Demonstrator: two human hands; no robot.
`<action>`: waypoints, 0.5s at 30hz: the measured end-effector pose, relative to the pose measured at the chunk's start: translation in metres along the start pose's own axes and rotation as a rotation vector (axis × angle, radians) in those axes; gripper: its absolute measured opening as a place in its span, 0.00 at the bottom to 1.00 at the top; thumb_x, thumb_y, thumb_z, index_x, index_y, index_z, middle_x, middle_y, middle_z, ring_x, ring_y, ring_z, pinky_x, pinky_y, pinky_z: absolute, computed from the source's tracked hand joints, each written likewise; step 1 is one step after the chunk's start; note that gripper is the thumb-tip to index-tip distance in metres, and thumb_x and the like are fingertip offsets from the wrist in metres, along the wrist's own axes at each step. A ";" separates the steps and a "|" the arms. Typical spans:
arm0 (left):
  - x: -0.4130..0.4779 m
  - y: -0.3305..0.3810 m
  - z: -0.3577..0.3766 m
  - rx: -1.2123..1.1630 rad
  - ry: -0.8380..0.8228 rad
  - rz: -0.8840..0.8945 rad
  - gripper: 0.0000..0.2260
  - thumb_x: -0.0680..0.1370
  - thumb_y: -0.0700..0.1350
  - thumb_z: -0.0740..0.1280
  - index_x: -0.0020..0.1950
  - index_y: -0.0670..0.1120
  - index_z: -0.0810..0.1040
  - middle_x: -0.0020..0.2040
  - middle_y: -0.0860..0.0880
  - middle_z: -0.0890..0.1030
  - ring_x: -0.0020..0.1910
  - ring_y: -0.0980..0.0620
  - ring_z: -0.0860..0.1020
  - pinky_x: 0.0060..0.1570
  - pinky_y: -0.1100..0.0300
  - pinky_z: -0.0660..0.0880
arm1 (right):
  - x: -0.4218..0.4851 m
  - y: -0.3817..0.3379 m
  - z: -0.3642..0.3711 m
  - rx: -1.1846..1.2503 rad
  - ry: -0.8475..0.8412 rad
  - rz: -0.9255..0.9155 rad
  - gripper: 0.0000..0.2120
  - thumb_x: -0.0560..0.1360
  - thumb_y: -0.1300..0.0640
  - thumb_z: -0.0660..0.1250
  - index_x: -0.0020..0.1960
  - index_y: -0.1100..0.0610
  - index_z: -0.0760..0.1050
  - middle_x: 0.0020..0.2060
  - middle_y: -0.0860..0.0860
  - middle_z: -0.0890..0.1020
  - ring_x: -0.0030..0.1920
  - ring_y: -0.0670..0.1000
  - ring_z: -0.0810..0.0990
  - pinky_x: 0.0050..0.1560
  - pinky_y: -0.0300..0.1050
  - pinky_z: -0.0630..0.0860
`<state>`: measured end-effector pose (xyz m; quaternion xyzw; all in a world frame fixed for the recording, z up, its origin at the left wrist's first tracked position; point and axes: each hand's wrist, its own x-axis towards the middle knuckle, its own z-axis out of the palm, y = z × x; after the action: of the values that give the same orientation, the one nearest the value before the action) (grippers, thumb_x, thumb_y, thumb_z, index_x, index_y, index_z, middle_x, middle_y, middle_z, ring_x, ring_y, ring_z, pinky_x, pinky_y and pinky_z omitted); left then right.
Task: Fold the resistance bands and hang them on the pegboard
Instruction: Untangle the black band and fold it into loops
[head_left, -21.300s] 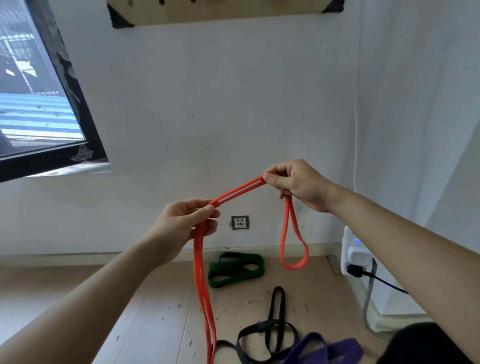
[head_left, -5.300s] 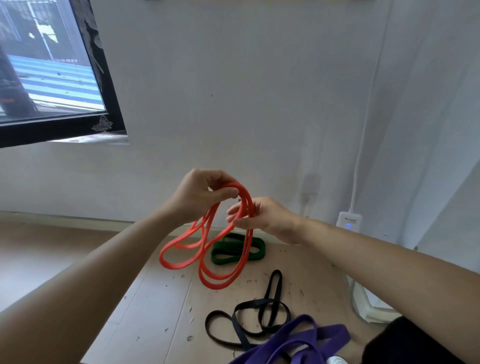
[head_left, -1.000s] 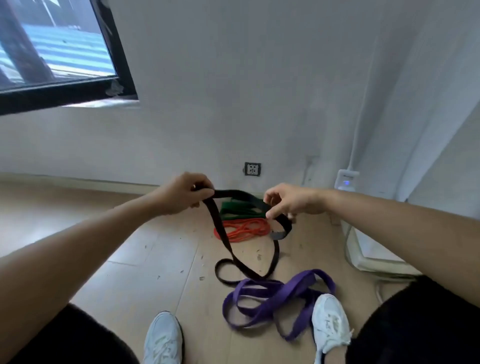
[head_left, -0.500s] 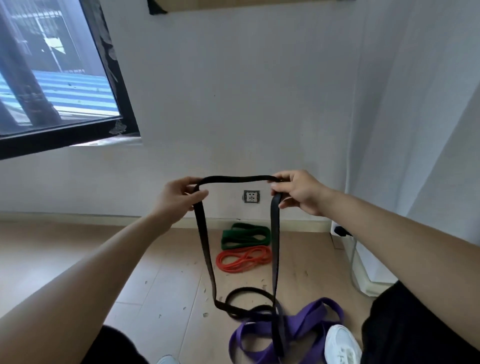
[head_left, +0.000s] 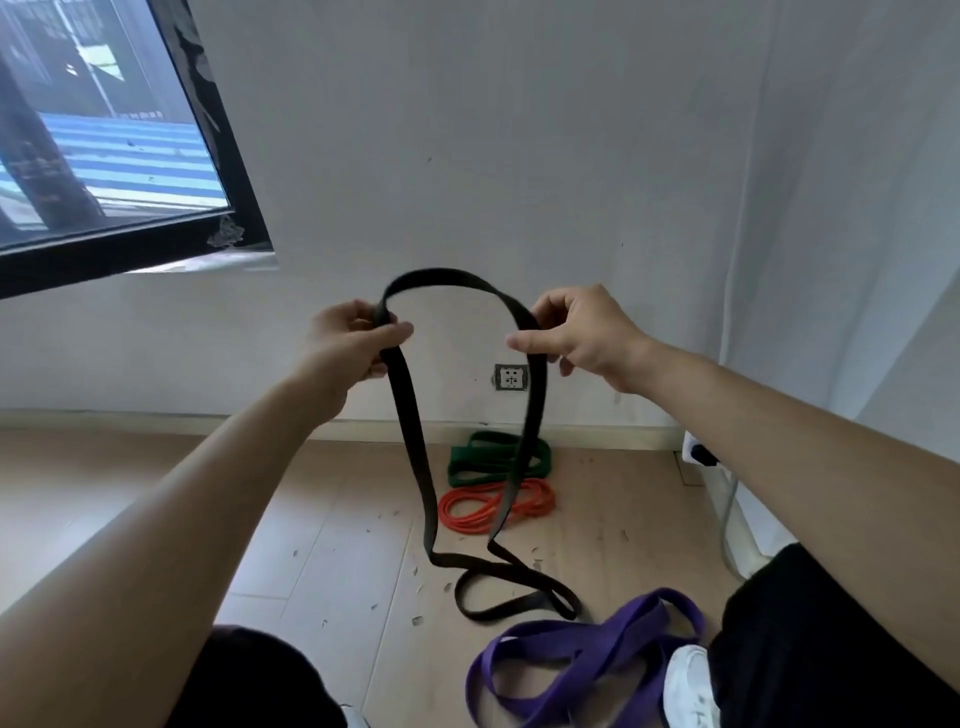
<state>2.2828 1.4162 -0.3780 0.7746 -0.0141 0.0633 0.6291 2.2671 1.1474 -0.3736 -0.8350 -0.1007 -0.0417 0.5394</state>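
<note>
Head view shows you with the black resistance band lifted in front of the wall. Your left hand pinches one side under the thumb, and your right hand has its fingers curled round the other.

Half a second ago the stretch between your hands ran flat and tight. Now it bows up in a slack arch, and your hands look a little closer together. Both strands drop to the wooden floor, where the tail lies in a loose twisted loop.

I judge this to be the start of the first fold on this band, with the hanging length yet to be gathered.

The orange band, in your hands some seconds ago, now lies coiled on the floor touching the folded green band by the skirting. So two bands look folded and none is hung. The purple band sprawls unfolded beside your white shoe. The pegboard is out of frame.

Around you:
- A dark-framed window sits upper left.
- A wall socket shows between the strands.
- A black plug sits low on the right.
- Small debris flecks the boards.
</note>
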 end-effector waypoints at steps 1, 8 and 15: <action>-0.002 -0.002 -0.001 0.063 -0.051 -0.007 0.08 0.74 0.36 0.76 0.45 0.44 0.78 0.41 0.44 0.82 0.33 0.52 0.78 0.29 0.64 0.75 | 0.001 0.001 0.000 -0.035 0.041 0.002 0.11 0.71 0.60 0.79 0.43 0.63 0.78 0.32 0.53 0.79 0.25 0.45 0.77 0.25 0.41 0.72; -0.012 -0.009 -0.019 0.230 -0.309 -0.094 0.06 0.73 0.36 0.76 0.48 0.41 0.82 0.45 0.42 0.85 0.43 0.48 0.80 0.33 0.64 0.78 | 0.006 0.014 -0.014 0.088 0.149 0.130 0.07 0.79 0.68 0.67 0.47 0.57 0.79 0.36 0.53 0.75 0.21 0.47 0.71 0.25 0.42 0.77; -0.011 -0.011 -0.036 -0.155 -0.490 -0.135 0.31 0.52 0.57 0.87 0.48 0.42 0.86 0.42 0.45 0.83 0.40 0.53 0.80 0.46 0.59 0.83 | -0.005 0.006 -0.025 0.342 -0.160 0.166 0.04 0.76 0.66 0.72 0.49 0.64 0.78 0.36 0.53 0.77 0.35 0.52 0.78 0.45 0.48 0.84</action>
<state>2.2703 1.4534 -0.3830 0.7154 -0.1193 -0.1697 0.6672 2.2644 1.1214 -0.3692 -0.7374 -0.0796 0.0870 0.6650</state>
